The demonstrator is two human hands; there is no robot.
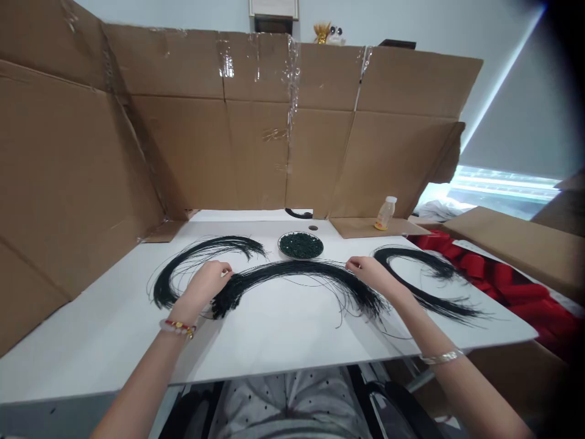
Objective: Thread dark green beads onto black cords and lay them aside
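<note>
A thick curved bundle of thin black cords (292, 268) lies across the middle of the white table, its left end thick with small dark clumps. Over that left end, my left hand (210, 281) is closed in a pinch; whatever sits between its fingertips is too small to make out. My right hand (369, 272) pinches above the bundle's right part, where a thin black cord seems to run to its fingertips. Just behind the bundle stands a round dish (279, 250) filled with small dark green pieces (300, 245).
Curved black cord bundles lie at left (167, 283) and right (411, 296). Tall cardboard walls (256, 152) enclose the table's back and left. A small clear bottle (386, 213) stands on a cardboard flap at back right. An open box of red items (516, 283) borders the table's right.
</note>
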